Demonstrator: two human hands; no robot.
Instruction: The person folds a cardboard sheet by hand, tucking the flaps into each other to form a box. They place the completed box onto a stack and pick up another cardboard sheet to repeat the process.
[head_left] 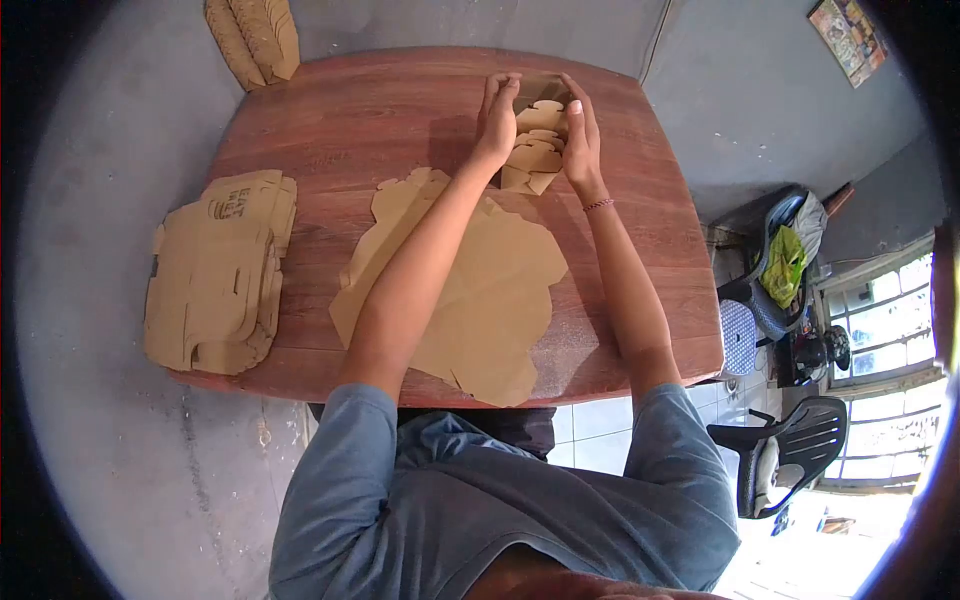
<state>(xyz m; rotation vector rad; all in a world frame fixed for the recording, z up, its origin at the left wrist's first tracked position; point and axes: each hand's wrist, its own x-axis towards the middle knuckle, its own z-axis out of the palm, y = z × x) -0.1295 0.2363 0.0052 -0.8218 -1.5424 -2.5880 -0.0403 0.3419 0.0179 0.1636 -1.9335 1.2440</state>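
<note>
Near the far edge of the wooden table (380,120), my left hand (498,122) and my right hand (582,132) press on opposite sides of a group of folded cardboard pieces (535,150). These pieces stand together between my palms, their scalloped edges upward. Fingers of both hands are extended, with the palms facing each other. Under my left forearm and between my arms lie flat, unfolded cardboard sheets (490,290) with wavy outlines, reaching the near table edge.
On the table's left side is a stack of flat cut cardboard (215,280) with printing. More nested cardboard (255,40) stands at the far left corner. Chairs (785,450), a stool (738,335) and a green bag (783,268) are on the right.
</note>
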